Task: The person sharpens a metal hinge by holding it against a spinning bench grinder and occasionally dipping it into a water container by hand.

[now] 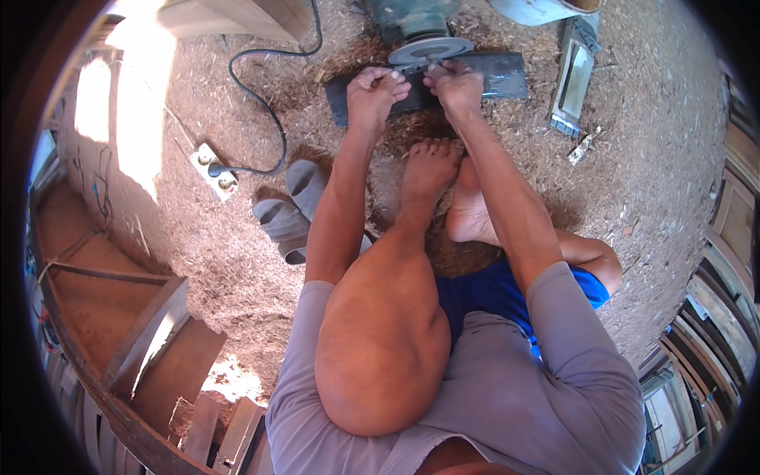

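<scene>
My left hand (375, 98) and my right hand (457, 85) are both pinched, one on each side of a small, thin metal piece (412, 70). Its exact kind is too small to make out, and my fingers hide its ends. That piece is close to the front of a round grey grinding wheel (431, 50), but whether they touch cannot be told. The wheel sits on a green bench grinder (413, 17), cut off by the top edge. Below my hands a dark flat board (503, 74) lies across the ground in front of the grinder.
Right of the grinder lies a long metal-and-wood tool (573, 83), near a white bucket (546, 8). A black cable (257, 99) runs to a white power strip (214, 171) on the left. Grey slippers (283, 222) lie beside my left arm. Wooden furniture parts (103, 261) line the left side.
</scene>
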A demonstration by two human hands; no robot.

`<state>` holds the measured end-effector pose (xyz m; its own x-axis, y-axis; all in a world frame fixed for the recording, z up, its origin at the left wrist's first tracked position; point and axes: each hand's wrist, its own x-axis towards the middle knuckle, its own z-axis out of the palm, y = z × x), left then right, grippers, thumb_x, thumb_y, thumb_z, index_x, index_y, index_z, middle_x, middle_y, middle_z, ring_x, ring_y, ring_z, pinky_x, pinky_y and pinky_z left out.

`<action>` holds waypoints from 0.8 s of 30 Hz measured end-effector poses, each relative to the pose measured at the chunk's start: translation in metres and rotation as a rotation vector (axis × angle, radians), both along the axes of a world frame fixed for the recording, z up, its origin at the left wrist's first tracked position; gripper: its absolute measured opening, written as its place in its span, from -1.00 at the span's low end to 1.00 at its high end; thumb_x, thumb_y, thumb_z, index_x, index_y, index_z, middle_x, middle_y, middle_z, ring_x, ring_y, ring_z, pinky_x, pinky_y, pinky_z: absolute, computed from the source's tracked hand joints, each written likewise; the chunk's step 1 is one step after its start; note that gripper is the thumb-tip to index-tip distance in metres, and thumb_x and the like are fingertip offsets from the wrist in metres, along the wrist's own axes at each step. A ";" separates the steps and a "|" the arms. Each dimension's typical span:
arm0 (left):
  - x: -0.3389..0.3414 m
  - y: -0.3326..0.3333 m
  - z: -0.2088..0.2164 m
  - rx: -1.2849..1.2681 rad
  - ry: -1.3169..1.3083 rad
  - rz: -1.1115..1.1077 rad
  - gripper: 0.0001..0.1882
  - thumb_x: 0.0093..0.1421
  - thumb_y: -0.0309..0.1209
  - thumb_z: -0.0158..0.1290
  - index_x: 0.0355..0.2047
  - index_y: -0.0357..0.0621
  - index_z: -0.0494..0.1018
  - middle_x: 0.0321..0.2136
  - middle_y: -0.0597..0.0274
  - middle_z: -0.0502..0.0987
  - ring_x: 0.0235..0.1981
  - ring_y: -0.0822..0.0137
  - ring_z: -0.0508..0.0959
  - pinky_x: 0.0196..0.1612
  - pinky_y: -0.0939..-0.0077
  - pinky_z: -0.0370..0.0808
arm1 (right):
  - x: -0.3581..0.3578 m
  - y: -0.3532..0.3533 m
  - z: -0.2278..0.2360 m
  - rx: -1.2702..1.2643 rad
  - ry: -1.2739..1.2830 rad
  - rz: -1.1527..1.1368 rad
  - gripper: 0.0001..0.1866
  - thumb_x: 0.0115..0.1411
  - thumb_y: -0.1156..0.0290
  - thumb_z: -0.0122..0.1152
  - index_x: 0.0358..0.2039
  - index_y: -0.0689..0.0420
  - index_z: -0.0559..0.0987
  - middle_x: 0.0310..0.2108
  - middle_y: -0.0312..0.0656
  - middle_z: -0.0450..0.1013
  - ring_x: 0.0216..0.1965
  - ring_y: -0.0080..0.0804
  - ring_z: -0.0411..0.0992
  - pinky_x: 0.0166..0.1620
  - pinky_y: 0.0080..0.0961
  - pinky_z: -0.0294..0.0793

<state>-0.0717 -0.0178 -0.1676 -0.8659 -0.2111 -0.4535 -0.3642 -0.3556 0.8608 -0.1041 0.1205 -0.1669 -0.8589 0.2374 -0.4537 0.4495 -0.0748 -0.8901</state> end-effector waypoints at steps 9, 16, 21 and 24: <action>0.005 -0.008 0.002 0.008 -0.004 0.002 -0.89 0.19 -0.54 0.05 -0.33 -0.35 0.39 -0.41 0.03 0.55 -0.40 0.27 0.62 -0.35 0.50 0.62 | 0.003 -0.008 0.000 -0.037 -0.017 0.008 -0.77 0.03 0.60 0.24 -0.30 0.47 0.49 -0.54 -0.04 0.53 -0.59 -0.48 0.53 -0.64 -0.66 0.40; 0.007 -0.013 -0.001 0.025 0.014 0.026 -0.88 0.17 -0.55 0.05 -0.33 -0.39 0.39 -0.44 0.04 0.54 -0.43 0.26 0.62 -0.37 0.50 0.61 | 0.005 -0.013 -0.001 -0.058 -0.022 0.011 -0.75 0.05 0.59 0.24 -0.28 0.48 0.48 -0.51 -0.02 0.54 -0.58 -0.47 0.54 -0.62 -0.68 0.42; 0.008 -0.015 -0.001 0.024 0.018 0.031 -0.88 0.17 -0.56 0.05 -0.33 -0.40 0.39 -0.43 0.04 0.53 -0.42 0.25 0.62 -0.37 0.50 0.61 | 0.006 -0.016 0.002 -0.036 -0.037 0.039 -0.80 0.07 0.57 0.24 -0.32 0.43 0.50 -0.49 -0.07 0.54 -0.56 -0.50 0.52 -0.57 -0.69 0.43; 0.009 -0.016 -0.001 0.029 0.023 0.036 -0.88 0.17 -0.56 0.05 -0.33 -0.41 0.39 -0.44 0.03 0.53 -0.43 0.26 0.62 -0.37 0.51 0.61 | 0.007 -0.017 0.009 -0.027 -0.071 0.034 -0.85 0.09 0.55 0.23 -0.37 0.40 0.53 -0.47 -0.12 0.54 -0.54 -0.52 0.51 -0.52 -0.69 0.44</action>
